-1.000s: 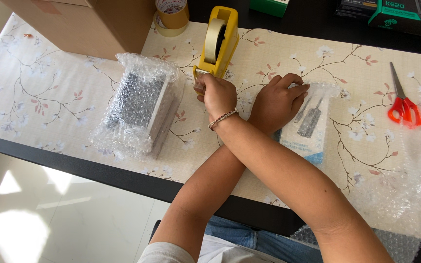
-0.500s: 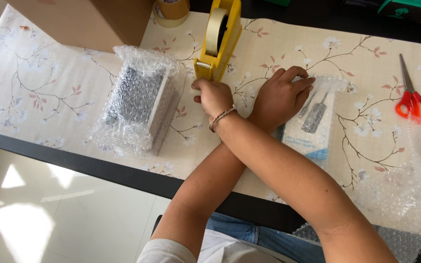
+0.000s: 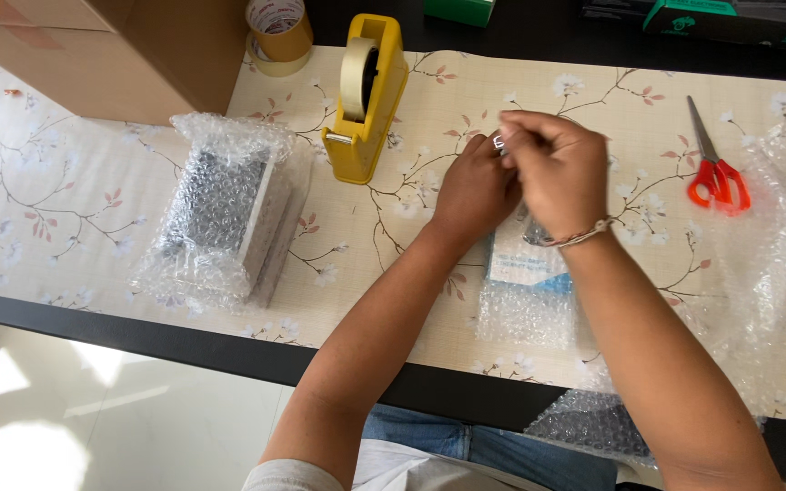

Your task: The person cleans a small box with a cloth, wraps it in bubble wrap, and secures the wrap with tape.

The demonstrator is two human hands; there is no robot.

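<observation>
We see both hands over the small flat packet in bubble wrap (image 3: 528,291), which lies on the tabletop (image 3: 93,182) with its flowery cover. The packet sits right under the hands and wrists, and its near end pokes out toward the person's body.

The left hand (image 3: 477,186) is closed, with its fingers curled up by the far end of the packet. The right hand (image 3: 559,168), with a thin bracelet on the wrist, is just beside it and touching it. The right fingers are pinched on a small bit of something pale. It is too small for us to tell what it is. The two hands meet above the top end of the packet.

To the left of the hands stands a yellow tape holder (image 3: 364,95). Further left lies a bigger bundle in bubble wrap (image 3: 220,214), next to a brown box (image 3: 129,50) and a brown tape roll (image 3: 279,32). Red scissors (image 3: 716,177) lie to the right, near a loose sheet of bubble wrap (image 3: 766,273).
</observation>
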